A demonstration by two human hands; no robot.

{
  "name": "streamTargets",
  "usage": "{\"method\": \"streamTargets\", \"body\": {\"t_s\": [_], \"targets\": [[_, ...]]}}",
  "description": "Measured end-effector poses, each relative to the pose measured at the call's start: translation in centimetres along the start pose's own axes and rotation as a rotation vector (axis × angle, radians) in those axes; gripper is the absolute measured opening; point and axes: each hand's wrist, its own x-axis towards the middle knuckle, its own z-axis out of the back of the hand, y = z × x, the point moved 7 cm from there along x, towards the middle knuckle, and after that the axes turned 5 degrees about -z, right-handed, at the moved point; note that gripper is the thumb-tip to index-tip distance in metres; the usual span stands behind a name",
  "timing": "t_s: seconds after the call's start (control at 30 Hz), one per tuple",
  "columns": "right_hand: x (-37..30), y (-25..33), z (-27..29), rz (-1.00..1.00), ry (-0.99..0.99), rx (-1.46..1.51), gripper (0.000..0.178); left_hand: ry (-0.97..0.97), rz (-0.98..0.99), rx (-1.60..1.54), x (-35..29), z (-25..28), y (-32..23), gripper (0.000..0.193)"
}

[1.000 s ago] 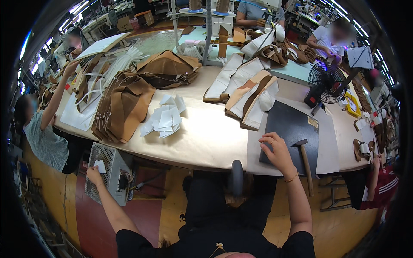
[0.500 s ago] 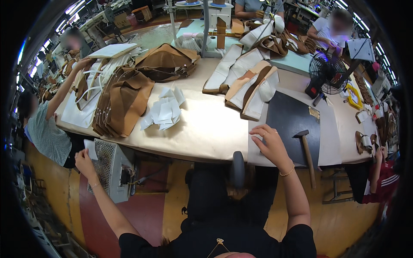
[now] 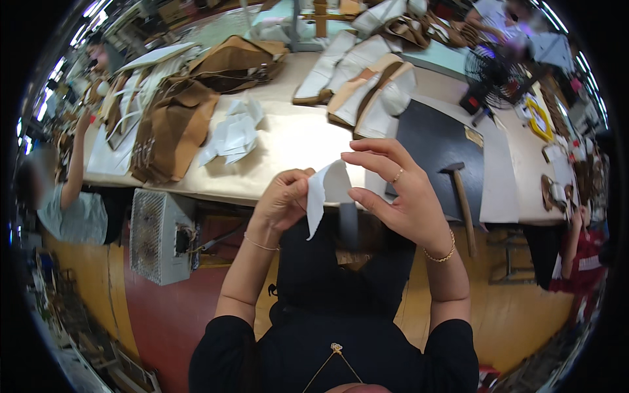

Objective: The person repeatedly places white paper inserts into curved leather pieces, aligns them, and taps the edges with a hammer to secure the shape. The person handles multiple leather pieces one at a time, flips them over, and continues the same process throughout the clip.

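A thin white sheet piece (image 3: pixel 317 195), curled along its length, is up in front of me at the table's front edge. My left hand (image 3: pixel 282 202) pinches it by its left side between thumb and fingers. On the other side is my right hand (image 3: pixel 406 196), thumb and fingers spread apart around the sheet's right edge; whether the fingertips touch it I cannot tell. Beyond the hands, a loose pile of similar white pieces (image 3: pixel 237 134) lies on the table. Below the sheet a dark rounded post (image 3: pixel 348 223) stands at the table edge, partly hidden.
Brown leather pieces (image 3: pixel 173 124) are stacked at left, white-lined leather parts (image 3: pixel 377 92) at the back. A hammer (image 3: pixel 462 200) rests on a black mat (image 3: pixel 422 150), its handle overhanging the edge. A fan (image 3: pixel 495 75) stands far right. A metal-mesh box (image 3: pixel 160 236) is below left. Co-workers sit on both sides.
My left hand has brought the white sheet from beside the mesh box to the middle. My right hand has moved left and nearer, to the sheet's edge. The view has shifted slightly.
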Motion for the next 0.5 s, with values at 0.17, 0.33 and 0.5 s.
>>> {"method": "streamTargets", "body": {"t_s": [0.17, 0.33, 0.5], "targets": [[-1.9, -0.5, 0.8, 0.069, 0.134, -0.282, 0.028, -0.042, 0.295, -0.064, 0.2, -1.0, 7.9, 0.019], [-4.0, -4.0, 1.5, -0.174, 0.13, -0.321, 0.01, -0.076, 0.304, -0.064, 0.0, -1.8, 10.5, 0.056], [-4.5, -6.9, 1.6, -0.309, -0.049, -0.285, 0.013, 0.012, 0.065, 0.321, -0.1, -2.6, 9.3, 0.056]]}}
